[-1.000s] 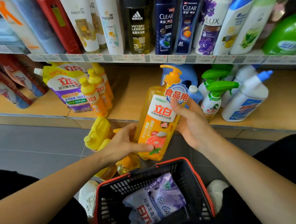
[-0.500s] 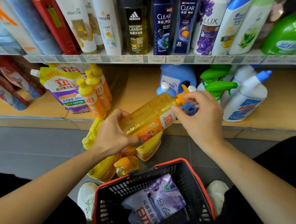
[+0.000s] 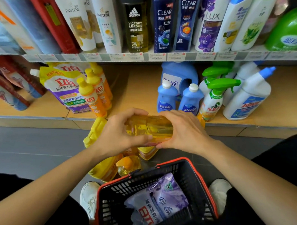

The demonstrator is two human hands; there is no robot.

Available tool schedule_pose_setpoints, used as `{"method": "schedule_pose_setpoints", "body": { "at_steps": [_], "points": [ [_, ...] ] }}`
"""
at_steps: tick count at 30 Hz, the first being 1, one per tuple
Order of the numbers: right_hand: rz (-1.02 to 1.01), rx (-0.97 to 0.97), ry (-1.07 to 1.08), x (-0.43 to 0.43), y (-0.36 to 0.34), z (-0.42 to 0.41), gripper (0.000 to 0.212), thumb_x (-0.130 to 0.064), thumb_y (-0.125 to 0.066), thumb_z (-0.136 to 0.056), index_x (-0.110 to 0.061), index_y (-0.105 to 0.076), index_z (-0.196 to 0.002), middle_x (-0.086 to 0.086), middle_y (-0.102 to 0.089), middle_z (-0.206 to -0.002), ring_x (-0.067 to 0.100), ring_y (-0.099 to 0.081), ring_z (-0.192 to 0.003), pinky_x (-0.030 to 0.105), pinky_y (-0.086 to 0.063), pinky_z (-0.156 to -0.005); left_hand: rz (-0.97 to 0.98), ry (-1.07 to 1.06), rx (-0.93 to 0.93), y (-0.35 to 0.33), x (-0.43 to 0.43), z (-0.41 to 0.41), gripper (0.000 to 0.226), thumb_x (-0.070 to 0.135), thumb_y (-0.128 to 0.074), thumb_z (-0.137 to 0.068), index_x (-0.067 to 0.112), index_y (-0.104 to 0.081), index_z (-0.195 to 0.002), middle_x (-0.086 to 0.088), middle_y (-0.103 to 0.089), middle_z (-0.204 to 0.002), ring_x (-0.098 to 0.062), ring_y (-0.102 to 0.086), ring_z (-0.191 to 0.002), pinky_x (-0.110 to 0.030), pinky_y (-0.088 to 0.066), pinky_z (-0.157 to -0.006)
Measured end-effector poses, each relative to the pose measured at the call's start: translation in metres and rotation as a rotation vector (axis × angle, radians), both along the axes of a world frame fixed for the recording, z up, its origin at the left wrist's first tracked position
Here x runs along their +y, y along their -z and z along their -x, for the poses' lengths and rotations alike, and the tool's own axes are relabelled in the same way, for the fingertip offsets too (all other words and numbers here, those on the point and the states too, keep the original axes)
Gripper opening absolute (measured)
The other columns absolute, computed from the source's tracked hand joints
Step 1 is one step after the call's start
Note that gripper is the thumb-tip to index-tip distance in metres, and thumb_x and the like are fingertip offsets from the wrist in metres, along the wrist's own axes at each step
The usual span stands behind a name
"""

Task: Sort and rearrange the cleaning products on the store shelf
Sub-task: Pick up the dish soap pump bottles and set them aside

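A yellow dish-soap pump bottle (image 3: 150,128) lies on its side in the air, in front of the bottom shelf's edge. My left hand (image 3: 118,136) grips its left end and my right hand (image 3: 184,132) curls over its right end, hiding the pump. On the wooden bottom shelf (image 3: 138,93) stand three small orange-yellow bottles (image 3: 95,92), a yellow-purple refill pouch (image 3: 62,89), two small blue bottles (image 3: 179,99), a big blue jug (image 3: 178,75), green-trigger sprayers (image 3: 214,95) and white blue-capped bottles (image 3: 248,98).
More yellow bottles (image 3: 110,165) lie on the grey floor below my hands. A black basket with a red rim (image 3: 207,187) sits between my shoes and holds a purple pouch (image 3: 159,202). Shampoo bottles (image 3: 163,21) fill the upper shelf.
The yellow bottle went from upright to tilted to lying flat, and came down lower. My right hand slid from its side to over the pump end.
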State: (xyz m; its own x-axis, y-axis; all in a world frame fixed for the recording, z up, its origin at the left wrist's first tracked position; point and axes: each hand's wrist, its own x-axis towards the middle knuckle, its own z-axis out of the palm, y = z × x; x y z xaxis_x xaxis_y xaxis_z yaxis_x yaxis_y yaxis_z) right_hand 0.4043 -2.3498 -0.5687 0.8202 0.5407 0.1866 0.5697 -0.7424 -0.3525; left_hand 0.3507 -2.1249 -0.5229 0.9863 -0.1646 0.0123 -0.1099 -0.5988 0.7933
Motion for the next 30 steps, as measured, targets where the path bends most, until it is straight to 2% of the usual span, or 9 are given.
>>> {"method": "schedule_pose_setpoints", "body": {
  "at_steps": [4, 7, 10, 15, 17, 19, 23, 27, 30],
  "points": [
    [-0.095, 0.091, -0.007, -0.001, 0.006, -0.001, 0.094, -0.072, -0.081, -0.052, -0.028, -0.054, -0.131, -0.009, -0.065, -0.113, 0.018, -0.061, -0.103, 0.033, -0.043, -0.084, 0.281, 0.009, 0.12, -0.004, 0.007, 0.0, 0.039, 0.032, -0.075, -0.087, 0.014, -0.071, -0.121, -0.006, -0.075, -0.109, -0.026, -0.069, -0.104, -0.045, -0.057, -0.091],
    [-0.167, 0.189, -0.005, 0.002, 0.008, 0.002, 0.098, -0.068, -0.084, -0.052, -0.027, -0.054, -0.135, -0.008, -0.064, -0.121, 0.016, -0.059, -0.11, 0.04, -0.047, -0.095, 0.345, -0.012, 0.139, -0.004, 0.008, 0.0, 0.033, 0.032, -0.066, -0.087, 0.017, -0.074, -0.116, -0.018, -0.072, -0.11, -0.038, -0.065, -0.108, -0.057, -0.052, -0.095],
    [-0.214, 0.272, 0.011, 0.005, 0.01, 0.005, 0.101, -0.067, -0.086, -0.052, -0.027, -0.052, -0.138, -0.008, -0.062, -0.127, 0.015, -0.057, -0.115, 0.044, -0.048, -0.098, 0.373, -0.051, 0.157, -0.004, 0.012, -0.002, 0.032, 0.033, -0.059, -0.091, 0.017, -0.076, -0.113, -0.02, -0.072, -0.11, -0.036, -0.066, -0.109, -0.062, -0.051, -0.098],
    [-0.334, 0.369, 0.05, 0.008, 0.012, 0.006, 0.099, -0.057, -0.091, -0.053, -0.027, -0.053, -0.139, -0.013, -0.06, -0.128, 0.005, -0.056, -0.117, 0.04, -0.049, -0.101, 0.318, 0.014, 0.03, 0.0, 0.018, 0.0, 0.032, 0.017, -0.053, -0.101, 0.012, -0.067, -0.13, -0.005, -0.071, -0.125, -0.019, -0.063, -0.121, -0.055, -0.05, -0.103],
    [-0.395, 0.396, 0.075, 0.009, 0.012, 0.006, 0.098, -0.054, -0.092, -0.053, -0.026, -0.054, -0.138, -0.015, -0.06, -0.127, 0.001, -0.054, -0.117, 0.038, -0.049, -0.103, 0.269, 0.079, -0.055, 0.002, 0.017, 0.002, 0.037, 0.016, -0.054, -0.102, 0.018, -0.059, -0.139, -0.001, -0.059, -0.145, -0.014, -0.05, -0.138, -0.051, -0.043, -0.113],
    [-0.443, 0.413, 0.091, 0.011, 0.012, 0.005, 0.096, -0.055, -0.092, -0.053, -0.024, -0.055, -0.136, -0.011, -0.063, -0.128, 0.006, -0.058, -0.118, 0.039, -0.05, -0.102, 0.185, 0.127, -0.145, 0.004, 0.016, 0.005, 0.044, 0.021, -0.053, -0.103, 0.02, -0.051, -0.147, 0.004, -0.043, -0.158, -0.009, -0.035, -0.148, -0.049, -0.034, -0.121],
    [-0.544, 0.419, 0.136, 0.014, 0.012, 0.006, 0.09, -0.05, -0.095, -0.053, -0.024, -0.06, -0.131, -0.01, -0.068, -0.119, 0.006, -0.063, -0.111, 0.035, -0.053, -0.097, 0.091, 0.162, -0.225, 0.006, 0.016, 0.009, 0.049, 0.019, -0.05, -0.104, 0.019, -0.04, -0.153, 0.007, -0.031, -0.164, -0.014, -0.02, -0.155, -0.052, -0.021, -0.125],
    [-0.604, 0.436, 0.158, 0.014, 0.012, 0.006, 0.083, -0.046, -0.095, -0.056, -0.025, -0.061, -0.128, -0.01, -0.07, -0.114, 0.003, -0.065, -0.106, 0.03, -0.055, -0.092, 0.102, 0.147, -0.283, 0.006, 0.014, 0.014, 0.049, 0.009, -0.057, -0.101, 0.017, -0.047, -0.148, 0.005, -0.047, -0.154, -0.016, -0.028, -0.152, -0.047, -0.032, -0.122],
    [-0.565, 0.435, 0.157, 0.014, 0.012, 0.005, 0.086, -0.049, -0.095, -0.055, -0.024, -0.06, -0.13, -0.009, -0.069, -0.116, 0.005, -0.064, -0.108, 0.034, -0.055, -0.094, 0.134, 0.049, -0.292, 0.006, 0.015, 0.016, 0.041, 0.011, -0.065, -0.096, 0.015, -0.06, -0.136, 0.008, -0.061, -0.138, -0.008, -0.05, -0.138, -0.037, -0.048, -0.11]
  ]
}}
